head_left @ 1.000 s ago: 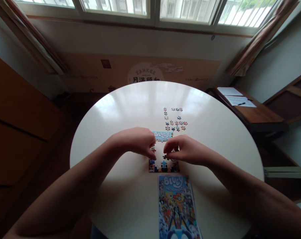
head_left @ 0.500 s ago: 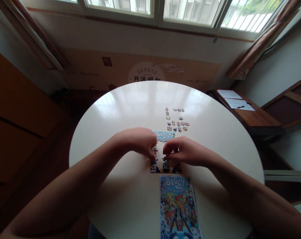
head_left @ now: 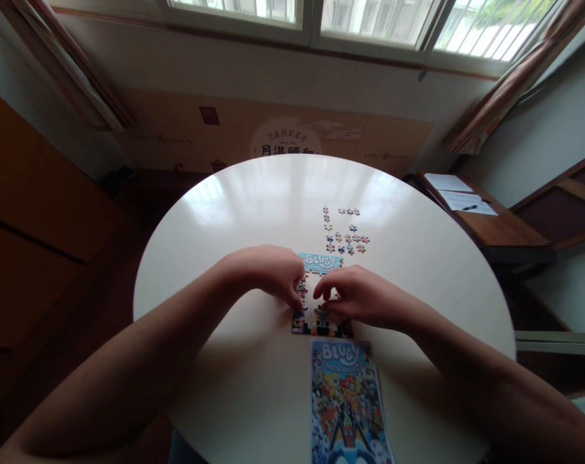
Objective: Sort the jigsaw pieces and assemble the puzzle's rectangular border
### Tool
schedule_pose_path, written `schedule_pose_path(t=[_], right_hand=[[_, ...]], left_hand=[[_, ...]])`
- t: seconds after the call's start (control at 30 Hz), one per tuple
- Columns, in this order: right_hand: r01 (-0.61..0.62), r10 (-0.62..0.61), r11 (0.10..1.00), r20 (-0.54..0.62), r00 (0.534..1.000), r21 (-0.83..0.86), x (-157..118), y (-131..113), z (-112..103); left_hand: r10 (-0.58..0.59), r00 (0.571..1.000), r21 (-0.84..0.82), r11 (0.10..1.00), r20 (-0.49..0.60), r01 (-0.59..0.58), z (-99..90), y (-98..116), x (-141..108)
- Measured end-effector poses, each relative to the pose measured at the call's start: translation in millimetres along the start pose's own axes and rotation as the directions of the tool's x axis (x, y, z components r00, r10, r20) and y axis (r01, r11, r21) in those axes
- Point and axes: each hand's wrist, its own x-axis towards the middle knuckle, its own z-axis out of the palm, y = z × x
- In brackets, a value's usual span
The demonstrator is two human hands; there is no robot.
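Observation:
A partly assembled jigsaw puzzle [head_left: 321, 263] lies on a round white table [head_left: 200, 225], with a gap in its middle. My left hand [head_left: 278, 276] rests on the puzzle's left edge, thumb apart from the curled fingers and no piece seen in it. Over the right part of the puzzle is my right hand [head_left: 353, 293], its thumb and index finger apart above the gap, touching the pieces below. Nearer to me lies a colourful picture sheet [head_left: 347, 399] lettered "Bluey". Several loose puzzle pieces [head_left: 347, 238] are spread beyond the puzzle.
A wooden side table [head_left: 485, 225] with papers [head_left: 466, 200] and a pen stands at the right. Behind the round table are a wall with a printed banner [head_left: 340, 138] and windows. An orange-brown cabinet [head_left: 35, 225] is at the left.
The index finger of my right hand has lifted and spread a little from the thumb, shifting slightly left. My left hand is nearly unmoved. The view has shifted slightly.

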Motion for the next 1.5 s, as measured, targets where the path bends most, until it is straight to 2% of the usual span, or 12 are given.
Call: schedule_pose_path(t=[0.13,0.27,0.4,0.67,0.97,1.17,1.33,1.5], right_hand=[[0.014,-0.018,0.988,-0.024,1.0,-0.152,-11.6,-5.2,-12.3],[0.081,-0.054,0.965,0.112,0.992,-0.251,-24.3,-12.8,-20.8],[0.131,-0.082,0.949,0.179,0.981,-0.285,-27.1,-18.4,-19.9],[0.186,-0.119,0.926,0.214,0.97,-0.329,-19.4,-17.4,-14.8],[0.197,-0.15,0.938,0.177,0.973,-0.286,-18.4,-11.2,-15.6],[0.054,-0.052,0.941,0.015,0.999,-0.335,-21.5,13.9,-37.9],[0.087,-0.075,0.949,0.051,0.996,-0.303,-20.8,29.8,-44.4],[0.096,-0.084,0.951,0.053,0.995,-0.294,-18.6,29.2,-42.1]], left_hand=[[0.0,1.0,-0.016,1.0,0.023,0.001,-3.6,-5.4,-2.8],[-0.04,0.998,-0.056,0.998,0.04,0.042,-5.9,-13.0,-2.7],[-0.054,0.998,-0.053,0.997,0.034,0.056,-4.1,-15.6,0.3],[-0.071,0.997,-0.028,0.997,0.029,0.071,-2.5,-13.4,0.2],[-0.061,0.998,-0.048,0.997,0.024,0.062,-0.5,-16.4,1.2],[-0.021,0.998,-0.129,0.991,0.055,0.028,-1.7,-19.7,-1.2],[-0.018,0.999,-0.11,0.994,0.028,0.02,0.6,-21.7,2.3],[-0.016,1.0,-0.113,0.993,0.022,0.018,0.8,-21.0,2.4]])
